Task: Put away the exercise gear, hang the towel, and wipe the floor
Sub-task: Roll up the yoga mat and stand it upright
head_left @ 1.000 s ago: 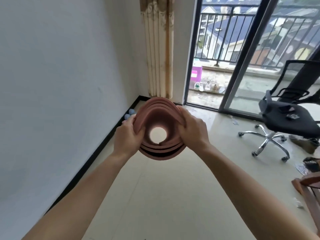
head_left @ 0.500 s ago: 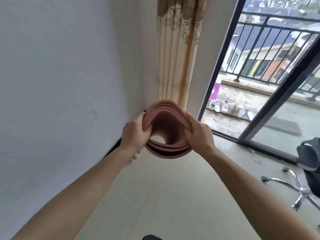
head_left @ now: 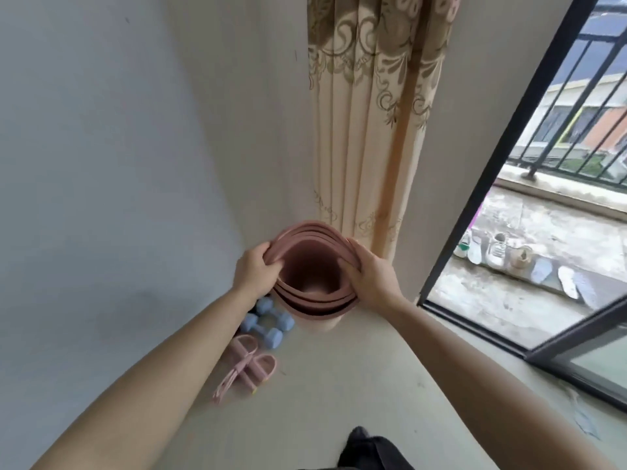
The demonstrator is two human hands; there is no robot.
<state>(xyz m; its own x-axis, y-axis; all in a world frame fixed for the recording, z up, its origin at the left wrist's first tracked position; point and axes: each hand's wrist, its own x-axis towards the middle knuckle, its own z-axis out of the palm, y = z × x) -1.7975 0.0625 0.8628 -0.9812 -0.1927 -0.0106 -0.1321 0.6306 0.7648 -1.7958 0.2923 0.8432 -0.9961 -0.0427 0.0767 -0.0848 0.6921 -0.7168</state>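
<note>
Filling the left side, a pale wall (head_left: 118,147) meets a patterned beige curtain (head_left: 369,113) in the corner above the floor (head_left: 339,385). A rolled pink exercise mat (head_left: 312,276) is held upright there, before the curtain's hem. The left grip (head_left: 256,269) and right grip (head_left: 371,276) each curl over its upper rim. Blue dumbbells (head_left: 268,322) and pink slippers (head_left: 252,362) lie just beside it.

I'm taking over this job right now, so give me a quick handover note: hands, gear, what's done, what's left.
Left hand: grip on the mat, left rim. Right hand: grip on its right rim.
Mat: rolled, upright in the corner by the curtain, lower end at or near the floor. Dumbbells on the floor beside it.
Done: mat rolled, dumbbells in the corner.
Left: release mat, hang towel, wipe floor. No towel in view.
</note>
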